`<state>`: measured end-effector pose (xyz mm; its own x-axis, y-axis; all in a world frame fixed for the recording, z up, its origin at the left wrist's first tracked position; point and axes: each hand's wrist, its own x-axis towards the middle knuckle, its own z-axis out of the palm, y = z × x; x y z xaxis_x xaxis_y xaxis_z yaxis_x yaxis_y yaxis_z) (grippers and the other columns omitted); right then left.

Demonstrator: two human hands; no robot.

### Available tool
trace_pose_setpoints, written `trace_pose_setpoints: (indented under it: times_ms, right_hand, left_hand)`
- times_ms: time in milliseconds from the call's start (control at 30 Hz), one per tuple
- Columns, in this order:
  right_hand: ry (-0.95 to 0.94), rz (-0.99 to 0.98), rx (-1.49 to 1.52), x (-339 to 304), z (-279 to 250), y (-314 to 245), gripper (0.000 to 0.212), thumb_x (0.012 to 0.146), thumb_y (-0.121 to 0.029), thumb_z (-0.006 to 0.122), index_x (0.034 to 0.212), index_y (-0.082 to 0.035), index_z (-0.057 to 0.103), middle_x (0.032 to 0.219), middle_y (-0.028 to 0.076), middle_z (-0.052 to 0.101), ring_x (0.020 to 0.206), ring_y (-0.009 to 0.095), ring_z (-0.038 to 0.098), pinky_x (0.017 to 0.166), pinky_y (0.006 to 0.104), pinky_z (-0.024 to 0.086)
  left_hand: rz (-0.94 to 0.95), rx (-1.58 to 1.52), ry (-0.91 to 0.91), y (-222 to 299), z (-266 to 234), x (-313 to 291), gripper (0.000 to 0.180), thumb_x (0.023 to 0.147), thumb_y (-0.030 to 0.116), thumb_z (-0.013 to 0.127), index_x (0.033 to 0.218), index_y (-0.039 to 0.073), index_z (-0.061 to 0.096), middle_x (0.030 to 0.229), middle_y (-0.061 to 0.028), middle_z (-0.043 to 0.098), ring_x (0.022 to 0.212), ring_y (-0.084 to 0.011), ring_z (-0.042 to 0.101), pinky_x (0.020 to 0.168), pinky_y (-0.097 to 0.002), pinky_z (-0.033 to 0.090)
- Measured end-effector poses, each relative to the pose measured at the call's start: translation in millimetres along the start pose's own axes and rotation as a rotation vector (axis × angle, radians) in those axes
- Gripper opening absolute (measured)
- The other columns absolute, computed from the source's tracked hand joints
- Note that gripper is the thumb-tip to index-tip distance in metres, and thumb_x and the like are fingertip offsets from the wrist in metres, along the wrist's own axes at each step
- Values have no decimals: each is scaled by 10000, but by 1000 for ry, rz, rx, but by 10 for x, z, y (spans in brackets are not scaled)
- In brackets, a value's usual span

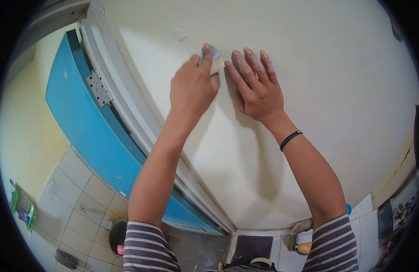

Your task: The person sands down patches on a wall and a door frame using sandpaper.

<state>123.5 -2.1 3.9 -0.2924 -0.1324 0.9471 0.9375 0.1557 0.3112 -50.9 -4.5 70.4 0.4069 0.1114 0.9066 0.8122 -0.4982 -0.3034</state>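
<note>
My left hand (194, 86) is closed on a small folded piece of what looks like sandpaper (215, 66), blue-grey on one side and beige on the other. It is pressed against the cream wall (327, 81). Just to the right, my right hand (259, 86) rests on the wall with its fingers stretched out and nothing in them. Whitish dust marks those fingers. A pale, irregular patch (181, 34) shows on the wall above my left hand.
A blue door (89, 118) stands ajar at the left, hung by a metal hinge (99, 88) on a white frame (127, 95). Beyond it are a tiled wall, a green basket (30, 217) and a dark bucket (117, 238). A dark mat (252, 248) lies below.
</note>
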Motion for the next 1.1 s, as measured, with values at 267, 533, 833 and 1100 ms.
trace_pose_setpoints:
  times_ms: [267, 533, 833, 1100]
  right_hand:
    - [-21, -10, -28, -4, 4, 6, 430, 917, -210, 591, 1333, -109, 628, 1431, 95, 572, 1360, 308, 504, 1186, 530, 341]
    - [10, -9, -23, -1, 33, -8, 420, 925, -211, 590, 1331, -109, 630, 1419, 94, 577, 1342, 306, 517, 1184, 527, 341]
    - [-10, -15, -43, 19, 19, -32, 411, 920, -182, 578, 1320, -104, 635, 1412, 102, 577, 1338, 320, 520, 1177, 550, 341]
    - [13, -24, -30, -3, 66, -39, 392, 883, -171, 610, 1265, -96, 649, 1430, 100, 568, 1353, 324, 511, 1182, 560, 344]
  left_hand:
    - [-1, 39, -34, -33, -77, 236, 506, 871, 154, 645, 1371, 78, 615, 919, -139, 641, 795, -357, 670, 678, -447, 556]
    - [2, 18, -137, -24, -62, -75, 549, 847, 139, 678, 1388, 92, 603, 947, -138, 644, 813, -352, 676, 688, -443, 560]
    - [37, 18, -17, 21, -63, 435, 516, 873, 162, 638, 1384, 96, 607, 942, -125, 652, 808, -346, 675, 693, -439, 562]
    - [130, 36, -59, 1, -61, 404, 490, 884, 175, 613, 1368, 98, 616, 915, -121, 646, 803, -329, 662, 688, -445, 555]
